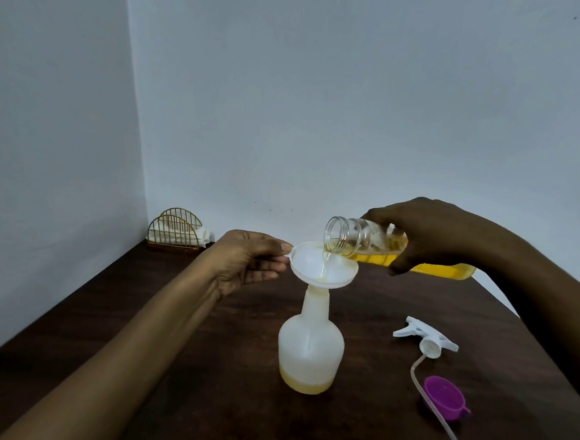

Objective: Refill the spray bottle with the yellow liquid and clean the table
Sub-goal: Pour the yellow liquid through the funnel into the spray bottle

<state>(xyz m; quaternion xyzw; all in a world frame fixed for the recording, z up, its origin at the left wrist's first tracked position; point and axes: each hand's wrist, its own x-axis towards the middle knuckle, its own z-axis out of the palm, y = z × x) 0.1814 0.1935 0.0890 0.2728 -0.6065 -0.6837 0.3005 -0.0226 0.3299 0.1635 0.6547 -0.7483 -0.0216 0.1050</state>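
Nearest, on the right of the dark brown wooden table [200, 402], a small purple plastic cap [444, 397] lies mouth up, just beside the thin clear dip tube [414, 374] of a white trigger spray head [424, 337], which lies on its side. The translucent white plastic spray bottle [310, 348] stands upright mid-table, left of the spray head. It is round-bodied and narrow-necked, and a shallow band of yellow liquid [306, 384] fills its base. A wide white plastic funnel [323, 266] sits in its neck. The left hand [248, 261] pinches the funnel's small rim tab between thumb and fingers. The right hand [431, 236] wraps around a clear plastic bottle [359, 238] that is tipped nearly level, its open threaded mouth over the funnel. A thin pale stream runs from it into the cone. At the far left corner, against the white walls, a gold wire holder [176, 229] keeps white napkins [202, 236].
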